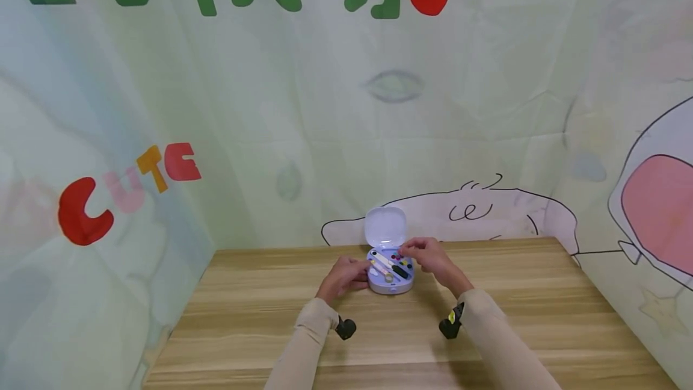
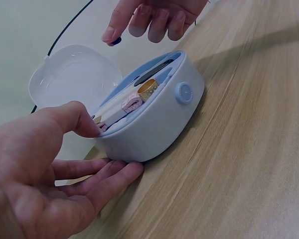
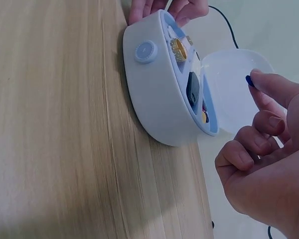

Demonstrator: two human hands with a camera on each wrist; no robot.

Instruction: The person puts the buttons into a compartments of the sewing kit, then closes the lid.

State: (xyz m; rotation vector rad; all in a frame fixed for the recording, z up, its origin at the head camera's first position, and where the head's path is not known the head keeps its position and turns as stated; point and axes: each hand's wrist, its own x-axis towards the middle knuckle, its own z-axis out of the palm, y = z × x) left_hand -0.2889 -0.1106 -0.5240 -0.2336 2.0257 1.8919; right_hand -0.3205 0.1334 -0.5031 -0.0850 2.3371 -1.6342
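A left hand (image 2: pixel 45 174) steadies the open sewing kit (image 2: pixel 149 117) on the bench (image 1: pixel 487 294), thumb on its rim, fingers under its side, while the right hand (image 3: pixel 266 164), just above the tray, pinches a small blue piece (image 3: pixel 249 80) at its fingertips.

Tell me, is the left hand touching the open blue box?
Touching. In the left wrist view, the left hand has its thumb lying on the rim of the blue box, and its fingers lie against the base of the box.
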